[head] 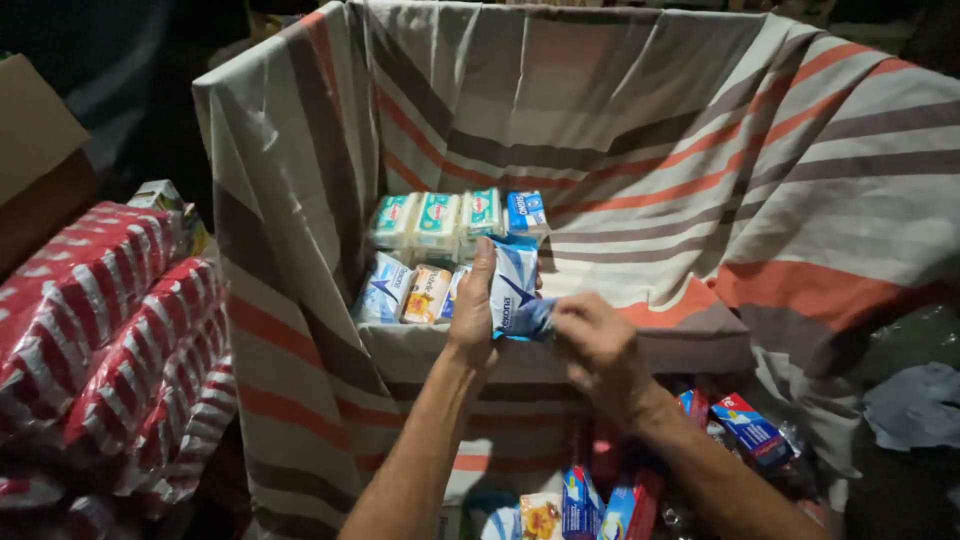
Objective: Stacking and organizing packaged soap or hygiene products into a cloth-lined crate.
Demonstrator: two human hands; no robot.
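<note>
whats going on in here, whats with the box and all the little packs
A person leans over a big box lined with striped cloth. The left hand and the right hand together hold a blue-and-white wrapped pack just above the box's near edge. Inside, at the bottom, small packs are lined up in two rows: green-and-white ones at the back and blue-and-white ones in front. More loose packs lie outside the box, and red-and-white wrapped bundles are stacked to the left.
</note>
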